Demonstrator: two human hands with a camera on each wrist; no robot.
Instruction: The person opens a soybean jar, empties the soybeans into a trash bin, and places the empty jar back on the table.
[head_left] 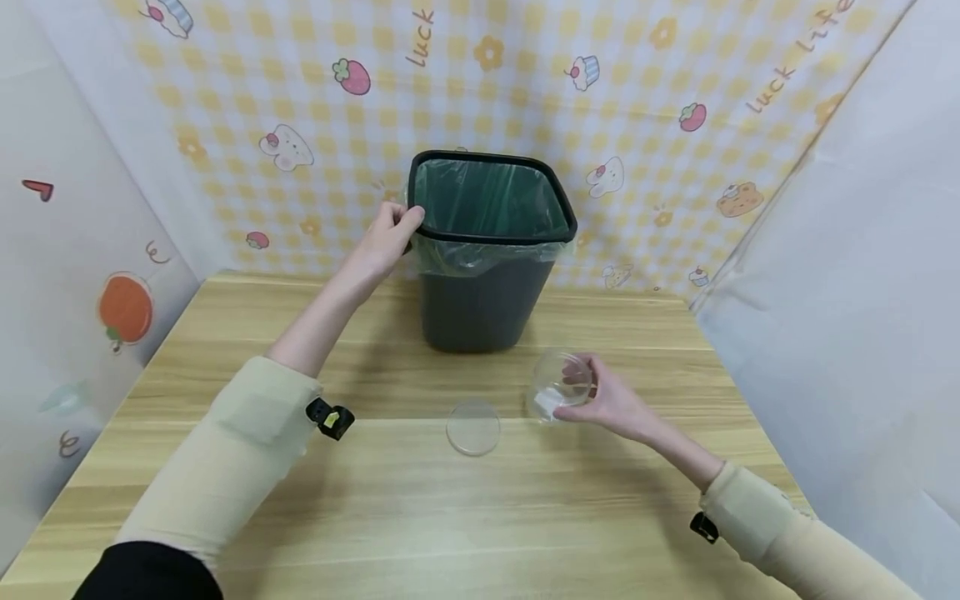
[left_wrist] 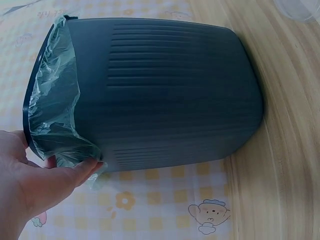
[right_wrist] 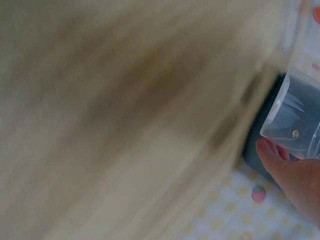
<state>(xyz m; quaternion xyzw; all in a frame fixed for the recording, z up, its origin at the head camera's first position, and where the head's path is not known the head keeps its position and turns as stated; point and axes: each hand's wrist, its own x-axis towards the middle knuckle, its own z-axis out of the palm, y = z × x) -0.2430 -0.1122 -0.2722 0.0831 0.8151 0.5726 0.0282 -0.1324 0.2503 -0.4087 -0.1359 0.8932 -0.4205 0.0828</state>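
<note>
A dark grey trash bin (head_left: 480, 308) with a black rim and a thin greenish liner bag (left_wrist: 55, 100) folded over its edge stands at the back of the table. My left hand (head_left: 384, 240) grips the bin's rim at its left side, thumb over the liner. In front and to the right, my right hand (head_left: 609, 402) holds a clear plastic cup (head_left: 553, 375) by its side, low over the table. A white patch shows at the cup's lower part; a small brownish speck shows on it in the right wrist view. A round clear lid (head_left: 473, 428) lies on the table.
The wood-grain table (head_left: 420, 517) ends at the back against a yellow checked cloth (head_left: 315, 117). White sheets hang on the left and right sides. A black wrist camera (head_left: 330, 419) sits by the left sleeve.
</note>
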